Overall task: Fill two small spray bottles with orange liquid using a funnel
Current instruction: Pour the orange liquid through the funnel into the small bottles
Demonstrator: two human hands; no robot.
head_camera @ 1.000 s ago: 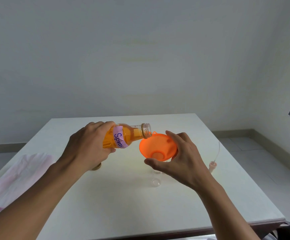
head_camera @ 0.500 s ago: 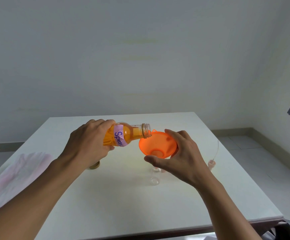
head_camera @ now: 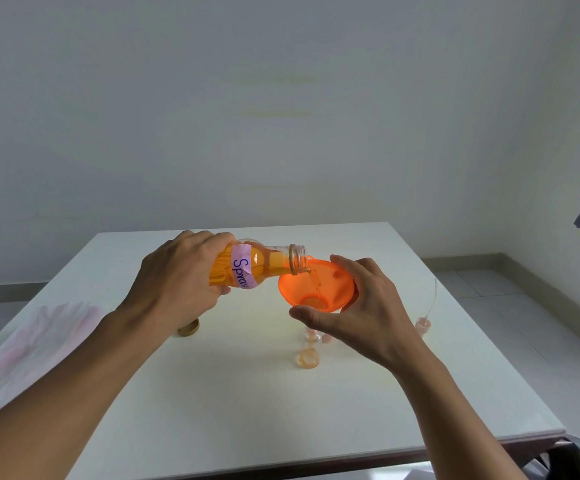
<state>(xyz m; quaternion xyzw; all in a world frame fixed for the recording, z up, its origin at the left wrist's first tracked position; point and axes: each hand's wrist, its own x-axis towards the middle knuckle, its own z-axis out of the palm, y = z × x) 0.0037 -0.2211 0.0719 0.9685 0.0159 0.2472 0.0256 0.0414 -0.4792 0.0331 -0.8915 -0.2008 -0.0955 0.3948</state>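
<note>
Left hand (head_camera: 181, 282): wrapped tight around the fat end of the source bottle (head_camera: 257, 268), tipping it nearly flat, neck pointing right.
Right hand (head_camera: 361, 306): curled around the orange funnel (head_camera: 316, 285), thumb on the near rim, fingers on the far side, pinching it steady.
Funnel position: right between the two hands, held above the worktop (head_camera: 247, 393), its bowl tilted toward the camera.
Bottle mouth: sitting just over the funnel's left rim, and there it goes, a thin stream of orange liquid (head_camera: 314, 280) running down the inner wall.
Source bottle contents: orange liquid fills the body up toward the neck; a pale purple label reads "Spray".
Spray bottle (head_camera: 311, 348): small, clear, upright under the funnel spout, with a little orange showing at the bottom.
Second spray bottle: mostly hidden behind the right hand; can't tell its fill.
Bottle cap (head_camera: 189, 329): on the worktop below the left wrist.
Sprayer head (head_camera: 423, 325): off to the right, dip tube sticking up.
Pink cloth (head_camera: 29, 348): far left edge of the worktop.
</note>
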